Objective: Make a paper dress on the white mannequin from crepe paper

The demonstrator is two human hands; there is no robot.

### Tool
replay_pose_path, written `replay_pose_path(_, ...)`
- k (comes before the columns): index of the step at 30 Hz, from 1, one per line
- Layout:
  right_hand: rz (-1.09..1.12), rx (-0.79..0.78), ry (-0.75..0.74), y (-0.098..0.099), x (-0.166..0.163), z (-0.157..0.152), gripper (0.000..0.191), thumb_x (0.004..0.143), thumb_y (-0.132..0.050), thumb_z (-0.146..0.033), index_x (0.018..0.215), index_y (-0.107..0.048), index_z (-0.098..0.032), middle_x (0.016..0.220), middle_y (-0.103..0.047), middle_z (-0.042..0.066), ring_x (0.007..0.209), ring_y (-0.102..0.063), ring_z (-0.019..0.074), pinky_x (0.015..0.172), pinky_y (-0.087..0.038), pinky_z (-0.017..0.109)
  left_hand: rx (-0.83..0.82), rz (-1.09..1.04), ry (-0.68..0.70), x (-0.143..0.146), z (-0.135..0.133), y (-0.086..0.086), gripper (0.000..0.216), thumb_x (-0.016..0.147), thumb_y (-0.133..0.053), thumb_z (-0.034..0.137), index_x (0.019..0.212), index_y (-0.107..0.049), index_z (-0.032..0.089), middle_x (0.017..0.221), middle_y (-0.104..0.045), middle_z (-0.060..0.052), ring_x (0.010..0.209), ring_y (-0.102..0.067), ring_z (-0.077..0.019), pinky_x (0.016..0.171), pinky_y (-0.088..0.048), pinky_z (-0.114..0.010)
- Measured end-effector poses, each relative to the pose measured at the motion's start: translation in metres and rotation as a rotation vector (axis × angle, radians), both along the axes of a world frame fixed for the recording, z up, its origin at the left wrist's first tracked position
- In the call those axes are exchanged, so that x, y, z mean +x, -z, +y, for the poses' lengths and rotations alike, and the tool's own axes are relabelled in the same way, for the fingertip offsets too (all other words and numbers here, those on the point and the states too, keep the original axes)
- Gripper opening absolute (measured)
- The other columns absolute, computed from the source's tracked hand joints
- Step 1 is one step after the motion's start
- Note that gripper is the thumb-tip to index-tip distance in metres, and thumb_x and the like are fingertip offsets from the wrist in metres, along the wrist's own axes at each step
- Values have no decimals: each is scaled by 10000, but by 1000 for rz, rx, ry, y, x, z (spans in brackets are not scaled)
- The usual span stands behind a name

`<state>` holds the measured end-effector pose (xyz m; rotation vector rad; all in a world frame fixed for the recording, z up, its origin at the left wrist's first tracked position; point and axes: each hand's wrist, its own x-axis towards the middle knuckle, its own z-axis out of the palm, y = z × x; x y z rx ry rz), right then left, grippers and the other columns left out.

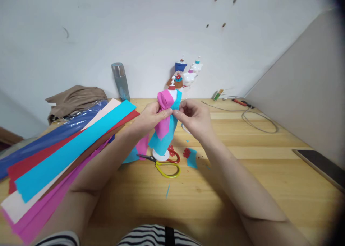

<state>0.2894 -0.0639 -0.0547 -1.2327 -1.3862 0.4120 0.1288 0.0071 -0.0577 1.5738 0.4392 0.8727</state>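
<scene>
A small white dress-form mannequin [173,81] with a round white base [161,155] is upright but slightly tilted. It is wrapped in a bright blue sheet [165,140], with a folded pink sheet [165,98] over one side of its chest. I cannot tell whether these are paper or cloth. My left hand [149,116] is closed around the mannequin's waist, its thumb pressing on the pink sheet. From the other side, my right hand [198,120] pinches the blue wrap at the waist. Scissors [167,170] with one red and one yellow handle lie below the base.
Long coloured sheets [75,149] are piled at left beside a brown cloth [77,100]. A metal flask [120,81] and more small mannequins [190,77] stand against the wall. Blue scrap [192,159], a cable [250,121] and a phone [320,167] lie on the right.
</scene>
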Motion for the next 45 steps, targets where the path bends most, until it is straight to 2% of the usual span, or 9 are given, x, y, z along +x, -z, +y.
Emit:
replay_pose_path(6, 26, -20, -8, 1, 0, -2, 291, 741, -764, -435, 701, -553, -239, 611, -491, -39, 583, -438, 137, 570, -365, 306, -30, -4, 47, -2, -3, -6, 502, 753, -868, 537, 1023, -721, 140, 854, -729, -39, 831, -664, -193, 773, -508, -306)
replay_pose_path(10, 130, -31, -105, 0, 3, -3, 240, 711, -802, -423, 721, -653, -236, 667, -612, 0, 606, -522, 160, 608, -436, 339, -61, -38, 69, -5, -1, -10, 556, 694, -903, 574, 987, -713, 142, 800, -714, -26, 760, -658, -172, 740, -522, -293)
replay_pose_path(16, 137, -25, -115, -3, 5, -4, 239, 702, -831, -415, 683, -665, -244, 668, -631, 8, 605, -519, 166, 607, -438, 349, -87, -29, 72, -8, 6, -6, 587, 673, -908, 621, 990, -731, 160, 747, -678, -7, 641, -621, -137, 674, -515, -285)
replay_pose_path(23, 120, -8, -116, -1, 7, -2, 212, 753, -762, -355, 648, -620, -238, 650, -571, -7, 604, -501, 152, 605, -421, 339, -48, -43, 120, -6, 10, -2, 575, 702, -903, 587, 1028, -725, 148, 868, -748, -53, 807, -706, -204, 733, -535, -308)
replay_pose_path(28, 101, 32, -87, -3, 5, -5, 208, 769, -759, -338, 670, -607, -236, 684, -606, 3, 659, -556, 167, 636, -459, 337, -78, -94, 89, -5, 8, -4, 595, 684, -911, 602, 1018, -718, 149, 919, -762, -74, 876, -725, -235, 770, -550, -327)
replay_pose_path(33, 111, 55, -11, -3, 0, -5, 177, 758, -800, -365, 810, -682, -244, 732, -660, 8, 673, -584, 172, 662, -502, 351, -58, -100, 23, -3, 6, -2, 562, 707, -891, 611, 984, -719, 154, 843, -741, -53, 776, -696, -202, 740, -542, -324)
replay_pose_path(39, 179, 70, 18, -3, -2, -5, 178, 748, -770, -382, 783, -689, -228, 706, -654, 9, 650, -577, 168, 629, -486, 340, -52, -110, -8, -2, 2, -3, 529, 726, -887, 583, 968, -712, 146, 817, -720, -27, 733, -649, -161, 702, -501, -285)
replay_pose_path(42, 177, 69, 24, -4, -3, -6, 199, 757, -756, -407, 800, -702, -221, 701, -644, 8, 650, -570, 165, 613, -472, 331, -44, -114, 7, -1, 2, -2, 540, 733, -885, 572, 1018, -712, 148, 868, -737, -35, 781, -672, -173, 748, -520, -298)
replay_pose_path(45, 183, 66, 18, -2, -4, -4, 221, 734, -772, -412, 706, -662, -223, 652, -600, -6, 601, -523, 148, 573, -431, 319, -12, -102, 24, 1, 3, 2, 567, 747, -869, 585, 1075, -712, 151, 952, -761, -58, 868, -702, -201, 797, -531, -314)
